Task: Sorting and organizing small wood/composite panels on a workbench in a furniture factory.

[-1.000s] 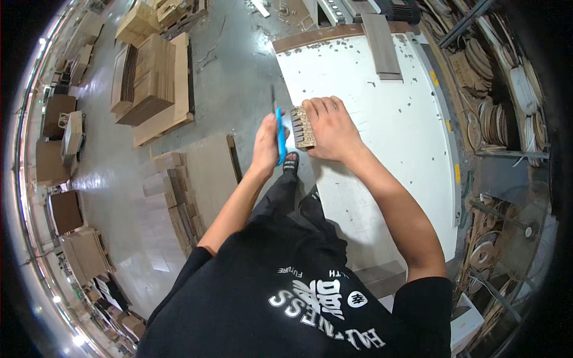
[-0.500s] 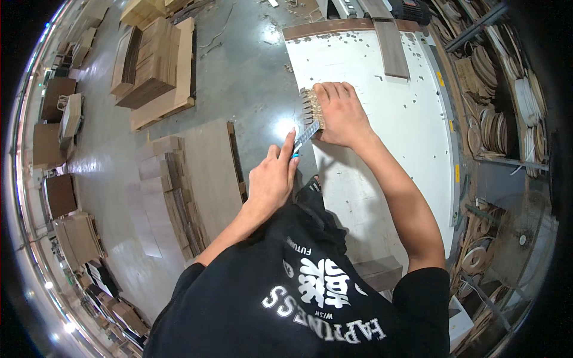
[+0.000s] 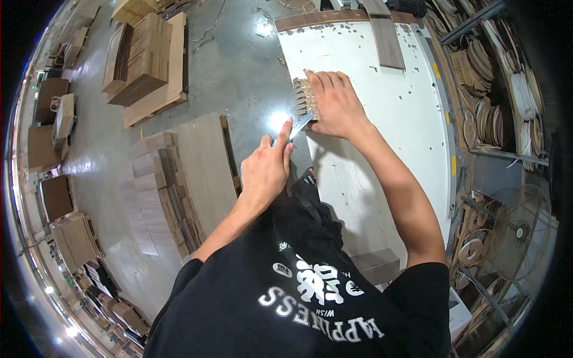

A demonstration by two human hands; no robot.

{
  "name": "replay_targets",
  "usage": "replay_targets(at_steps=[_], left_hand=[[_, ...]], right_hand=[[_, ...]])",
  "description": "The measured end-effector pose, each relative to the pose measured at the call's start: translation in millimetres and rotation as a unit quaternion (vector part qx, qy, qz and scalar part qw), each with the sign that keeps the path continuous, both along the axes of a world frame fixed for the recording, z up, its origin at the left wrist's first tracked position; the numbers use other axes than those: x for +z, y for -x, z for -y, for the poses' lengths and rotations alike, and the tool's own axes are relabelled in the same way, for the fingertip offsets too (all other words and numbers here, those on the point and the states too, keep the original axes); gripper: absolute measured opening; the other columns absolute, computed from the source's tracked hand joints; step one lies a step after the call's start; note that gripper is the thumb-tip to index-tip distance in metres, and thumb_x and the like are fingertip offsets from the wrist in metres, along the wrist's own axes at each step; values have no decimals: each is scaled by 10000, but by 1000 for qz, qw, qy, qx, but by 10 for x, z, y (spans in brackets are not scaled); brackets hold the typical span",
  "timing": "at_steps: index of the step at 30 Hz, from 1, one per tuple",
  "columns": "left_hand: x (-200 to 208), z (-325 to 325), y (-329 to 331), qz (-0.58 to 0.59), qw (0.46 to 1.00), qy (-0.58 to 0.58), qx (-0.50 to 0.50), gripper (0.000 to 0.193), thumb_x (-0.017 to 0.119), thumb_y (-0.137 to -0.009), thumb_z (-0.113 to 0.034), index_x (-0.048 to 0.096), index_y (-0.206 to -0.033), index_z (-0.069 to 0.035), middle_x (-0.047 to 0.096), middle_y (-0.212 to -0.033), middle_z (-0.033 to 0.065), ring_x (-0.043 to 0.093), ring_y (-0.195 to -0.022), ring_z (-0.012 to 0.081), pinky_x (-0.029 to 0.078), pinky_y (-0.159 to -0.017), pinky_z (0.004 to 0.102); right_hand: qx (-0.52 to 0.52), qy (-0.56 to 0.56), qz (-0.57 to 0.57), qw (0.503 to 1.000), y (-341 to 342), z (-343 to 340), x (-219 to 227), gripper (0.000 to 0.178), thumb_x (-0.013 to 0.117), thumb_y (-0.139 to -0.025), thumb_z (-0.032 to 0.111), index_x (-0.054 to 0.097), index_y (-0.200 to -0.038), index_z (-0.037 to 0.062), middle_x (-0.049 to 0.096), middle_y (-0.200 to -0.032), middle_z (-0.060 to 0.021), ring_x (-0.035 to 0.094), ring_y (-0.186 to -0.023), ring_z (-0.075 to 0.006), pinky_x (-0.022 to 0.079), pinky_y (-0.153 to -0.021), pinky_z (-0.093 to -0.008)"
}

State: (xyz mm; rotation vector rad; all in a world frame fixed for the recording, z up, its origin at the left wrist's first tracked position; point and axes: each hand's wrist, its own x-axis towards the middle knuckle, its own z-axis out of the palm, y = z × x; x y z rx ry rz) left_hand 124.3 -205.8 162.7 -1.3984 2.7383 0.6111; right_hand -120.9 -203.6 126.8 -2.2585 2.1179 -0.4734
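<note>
Woodworking workshop, stacked boards (image 3: 146,62) (wood-brown), shelved coils (image 3: 495,126)

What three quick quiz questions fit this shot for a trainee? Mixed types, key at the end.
1. Which hand holds the blue-handled knife with a silver metal blade?
2. True or false: the bare right hand is empty.
3. What lies across the far edge of the flat white worktable?
A) a round blue plastic bucket
B) a long grey-brown wooden board
C) a coiled red rope

Key:
1. The left hand.
2. False: it grips dark-edged, speckled-brown particleboard pieces.
3. B
</note>
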Motion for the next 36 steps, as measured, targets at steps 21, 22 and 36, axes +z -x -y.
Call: replay_targets(at_steps=[21,22,36], left_hand=[[-55,493,157,0,999,41,-7,472,505,-1177,-397,524,-1641,-313,717,-988,165,754,-836,399,599,-698,515],[-37,460,141,9,1000,27,-7,473,507,-1176,-398,524,-1641,-315,718,-989,164,755,-833,399,600,-700,519],[-60,852,370,29,999,36,11,469,497,-1177,-418,525,-1634,-321,755,-1019,183,769,-881,422,605,-733,541]], right_hand=[[2,-22,-17,1000,-2,6,-37,1391,954,-762,554,128,-1795,123,619,-1430,-229,577,-1385,-380,368,-1246,-541],[0,-22,-15,1000,-3,11,-40,1391,954,-762,554,128,-1795,123,619,-1430,-229,577,-1385,-380,368,-1246,-541],[1,-6,0,1000,-13,16,-55,1260,932,-769,455,229,-1788,218,619,-1382,-195,589,-1333,-368,398,-1211,-542]])
